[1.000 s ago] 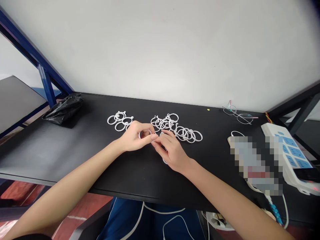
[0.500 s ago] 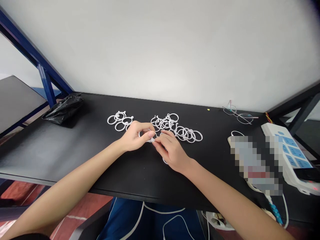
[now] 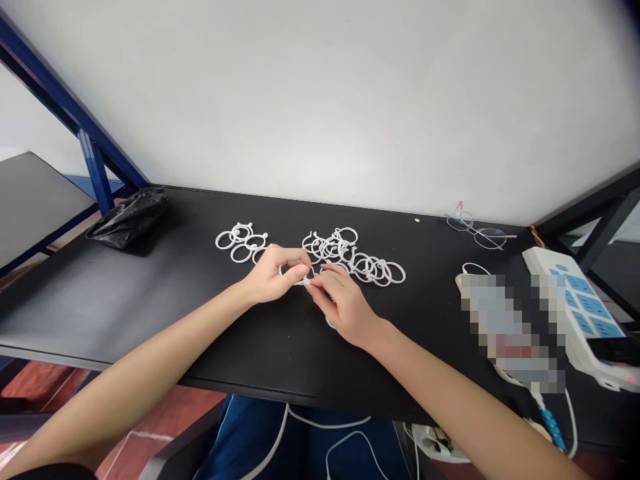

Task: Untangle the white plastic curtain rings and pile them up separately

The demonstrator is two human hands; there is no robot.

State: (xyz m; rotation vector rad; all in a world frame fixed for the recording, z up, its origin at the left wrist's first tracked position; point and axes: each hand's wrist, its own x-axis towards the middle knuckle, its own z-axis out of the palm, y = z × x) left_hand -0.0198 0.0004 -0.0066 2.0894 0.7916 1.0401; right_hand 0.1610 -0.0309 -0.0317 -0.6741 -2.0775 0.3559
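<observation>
Between my two hands is a white plastic ring [image 3: 301,283] that looks like a curtain ring. My left hand [image 3: 273,273] is closed on it, thumb on top. With thumb and index finger, my right hand [image 3: 343,300] pinches the small end of the same ring. Behind my hands lies a loose heap of similar white rings [image 3: 333,248], and more of them overlap at the right [image 3: 380,271]. A smaller group of rings [image 3: 241,252] rests beyond my left hand. Another ring is partly hidden under my right hand.
On the black table [image 3: 240,353] a crumpled black plastic bag [image 3: 131,219] lies far left. Eyeglasses [image 3: 475,230] rest near the wall at right. A blurred-out phone-like item [image 3: 510,333] with cables and a white power strip [image 3: 583,313] stand on the right.
Hardly anything differs. Both hands keep their hold on the ring, with only a slight shift of the fingers at its small end.
</observation>
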